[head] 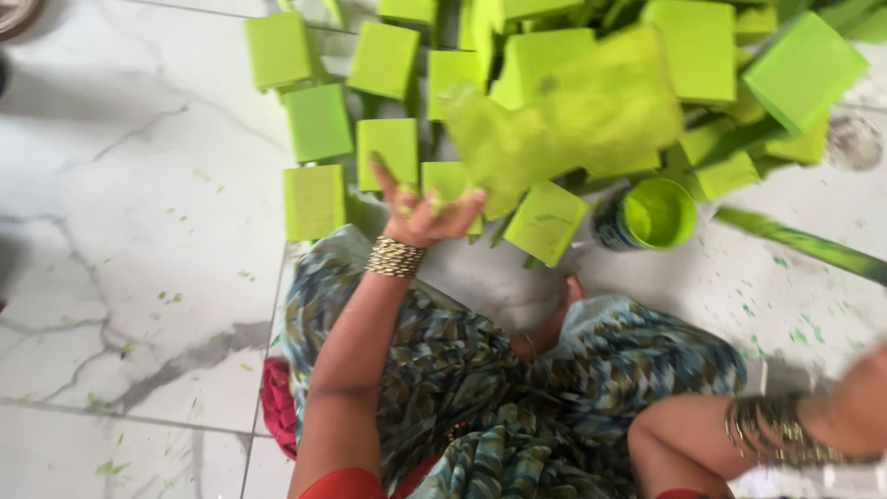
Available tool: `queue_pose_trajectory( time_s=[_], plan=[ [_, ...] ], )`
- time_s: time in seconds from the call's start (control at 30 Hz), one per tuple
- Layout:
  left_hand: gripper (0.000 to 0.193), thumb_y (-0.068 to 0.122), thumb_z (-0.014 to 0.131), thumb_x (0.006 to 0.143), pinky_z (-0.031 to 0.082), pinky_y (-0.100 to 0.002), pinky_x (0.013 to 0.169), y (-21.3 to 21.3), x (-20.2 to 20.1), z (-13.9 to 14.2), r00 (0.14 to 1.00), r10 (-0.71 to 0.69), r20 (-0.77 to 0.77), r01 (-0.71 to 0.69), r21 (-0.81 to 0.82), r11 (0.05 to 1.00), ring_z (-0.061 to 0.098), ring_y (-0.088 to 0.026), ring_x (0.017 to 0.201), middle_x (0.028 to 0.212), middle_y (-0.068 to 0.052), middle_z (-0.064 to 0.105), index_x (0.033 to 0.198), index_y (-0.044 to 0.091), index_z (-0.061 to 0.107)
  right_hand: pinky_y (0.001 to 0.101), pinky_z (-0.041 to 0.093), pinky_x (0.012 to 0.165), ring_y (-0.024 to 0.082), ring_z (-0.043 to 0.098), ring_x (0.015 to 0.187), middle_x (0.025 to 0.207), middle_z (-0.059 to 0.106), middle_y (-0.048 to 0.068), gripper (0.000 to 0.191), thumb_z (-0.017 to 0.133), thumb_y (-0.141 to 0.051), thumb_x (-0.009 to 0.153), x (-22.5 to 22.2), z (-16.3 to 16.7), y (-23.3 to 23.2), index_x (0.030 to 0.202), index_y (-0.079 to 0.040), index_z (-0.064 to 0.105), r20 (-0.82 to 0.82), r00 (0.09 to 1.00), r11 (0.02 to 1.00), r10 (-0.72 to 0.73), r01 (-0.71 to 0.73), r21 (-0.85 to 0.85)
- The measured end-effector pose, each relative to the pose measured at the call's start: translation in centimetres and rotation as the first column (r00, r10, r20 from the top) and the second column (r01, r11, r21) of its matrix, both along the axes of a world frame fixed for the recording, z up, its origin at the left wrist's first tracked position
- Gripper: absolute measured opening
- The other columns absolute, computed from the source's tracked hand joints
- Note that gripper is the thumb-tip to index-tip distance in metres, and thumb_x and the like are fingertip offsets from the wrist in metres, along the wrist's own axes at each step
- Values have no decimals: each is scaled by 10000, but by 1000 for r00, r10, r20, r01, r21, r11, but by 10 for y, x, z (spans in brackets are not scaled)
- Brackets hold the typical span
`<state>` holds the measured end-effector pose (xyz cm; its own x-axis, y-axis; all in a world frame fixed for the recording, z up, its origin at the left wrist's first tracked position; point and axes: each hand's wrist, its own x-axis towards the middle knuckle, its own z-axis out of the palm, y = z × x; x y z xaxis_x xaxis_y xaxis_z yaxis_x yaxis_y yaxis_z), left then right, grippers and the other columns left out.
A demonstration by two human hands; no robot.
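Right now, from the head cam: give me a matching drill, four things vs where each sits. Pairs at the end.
Things:
1. left hand
2. paint can
3. right hand
4. red cloth

Places:
A. far right edge of view, blurred, bangles at the wrist
B. on the marble floor, open top, green inside, just right of the green blocks
C. raised, palm up, at a blurred green block
D. low, beside the patterned garment, left of the left arm

Pairs: 1-C, 2-B, 3-A, 4-D
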<state>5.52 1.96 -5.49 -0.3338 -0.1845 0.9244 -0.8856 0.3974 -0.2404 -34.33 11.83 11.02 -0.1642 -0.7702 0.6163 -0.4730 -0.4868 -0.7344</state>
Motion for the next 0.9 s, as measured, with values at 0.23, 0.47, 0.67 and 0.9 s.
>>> queue_pose_trajectory(
  time_s=[0.23,0.47,0.67,0.9],
  plan=[
    [519,383,810,1001,174,-852,1138,-3,-8,6,988,20,-154,-20,3,1000,-32,-365,1610,1695,-129,79,1391,274,486,211,526,796,99,691,941,1067,721,82,169,678,87,1032,-39,-53,-89,1130,-3,575,-143,989,900,-24,84,428],
    [497,306,764,980,176,-856,1157,-3,-6,8,993,27,-115,-20,63,998,-50,-358,1617,1688,-130,66,1392,283,487,222,519,732,102,661,855,1076,762,116,137,693,94,1016,-22,-95,-131,1098,15,617,-146,976,898,163,-86,431],
    [530,319,796,1034,160,-847,1136,-6,-6,6,999,40,-36,-39,19,999,-55,-392,1612,1694,-177,54,1434,261,454,244,572,823,128,727,949,1046,751,117,93,711,99,1048,-11,-57,-105,1082,36,651,-352,936,951,21,90,296],
    [560,196,783,989,119,-852,1168,-7,-1,-4,991,72,109,-72,-1,997,-102,-375,1621,1647,-120,114,1433,350,479,247,561,876,159,674,957,1082,699,98,111,650,-34,1042,-14,-39,-43,1125,38,632,4,998,986,-68,67,-156]
  ],
)
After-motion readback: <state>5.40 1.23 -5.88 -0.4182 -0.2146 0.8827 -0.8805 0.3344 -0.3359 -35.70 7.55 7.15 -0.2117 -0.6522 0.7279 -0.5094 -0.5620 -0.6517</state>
